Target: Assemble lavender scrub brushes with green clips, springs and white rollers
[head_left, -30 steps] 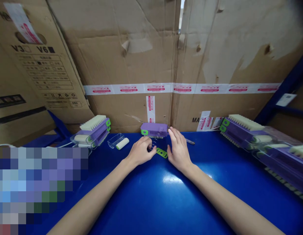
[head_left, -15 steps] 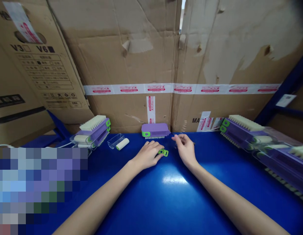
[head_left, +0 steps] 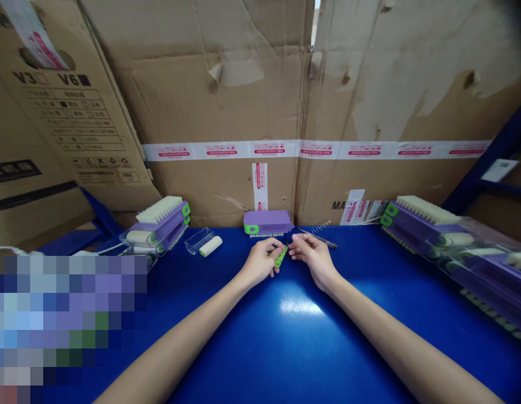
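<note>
My left hand (head_left: 260,261) pinches a small green plastic piece (head_left: 281,256) and holds it tilted just above the blue table (head_left: 294,336). My right hand (head_left: 313,253) is closed beside it, fingertips pinched on a thin wire spring (head_left: 321,226) that reaches up toward the cardboard wall. The two hands almost touch at the green piece. Behind them a purple brush body with a green end (head_left: 267,222) lies against the cardboard wall. A thin metal tool (head_left: 327,242) lies on the table just beyond my right hand.
A stack of purple brushes with cream bristles (head_left: 161,221) sits back left, with a clear plastic cover (head_left: 198,241) and a white roller (head_left: 210,246) beside it. More brushes in clear packs (head_left: 449,241) line the right side. Large cardboard boxes (head_left: 260,112) wall the back.
My left hand lifted the green piece off the table and tilted it. My right hand left the purple brush body, took the spring and came in to meet the left.
</note>
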`<state>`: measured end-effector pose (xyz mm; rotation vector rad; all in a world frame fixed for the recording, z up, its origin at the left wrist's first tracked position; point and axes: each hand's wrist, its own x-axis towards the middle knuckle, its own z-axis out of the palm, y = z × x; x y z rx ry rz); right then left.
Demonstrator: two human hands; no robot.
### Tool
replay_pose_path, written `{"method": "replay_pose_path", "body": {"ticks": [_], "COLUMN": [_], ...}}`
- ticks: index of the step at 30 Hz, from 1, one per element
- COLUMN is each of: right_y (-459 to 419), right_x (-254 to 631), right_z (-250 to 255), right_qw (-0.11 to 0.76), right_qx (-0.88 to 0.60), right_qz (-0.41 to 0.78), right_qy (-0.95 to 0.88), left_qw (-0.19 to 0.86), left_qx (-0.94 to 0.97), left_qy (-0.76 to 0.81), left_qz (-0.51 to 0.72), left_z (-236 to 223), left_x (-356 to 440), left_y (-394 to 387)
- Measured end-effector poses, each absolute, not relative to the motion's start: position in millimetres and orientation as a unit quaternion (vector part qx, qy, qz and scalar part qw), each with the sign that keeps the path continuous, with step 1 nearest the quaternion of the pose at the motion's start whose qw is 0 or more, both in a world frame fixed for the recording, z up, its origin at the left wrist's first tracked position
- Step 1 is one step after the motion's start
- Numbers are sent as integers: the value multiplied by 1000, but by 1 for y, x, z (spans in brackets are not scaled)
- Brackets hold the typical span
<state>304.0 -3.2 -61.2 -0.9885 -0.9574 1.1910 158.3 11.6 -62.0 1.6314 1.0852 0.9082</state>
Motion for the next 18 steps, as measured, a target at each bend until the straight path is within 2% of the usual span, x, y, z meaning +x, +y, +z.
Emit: {"method": "replay_pose_path", "body": {"ticks": [5, 18], "right_y": [-3, -4], "right_x": [304, 304], "right_z": [-62, -62], "right_qw": [607, 594], "right_qx": [-428, -405], "right_qz": [523, 515], "right_qy": [-418, -467], "left_qw": [539, 523], "left_qx": [615, 578], "left_qy": [394, 385], "left_qz": [420, 493], "left_z": [-61, -73], "left_x": [158, 155], "left_y": [7, 10]}}
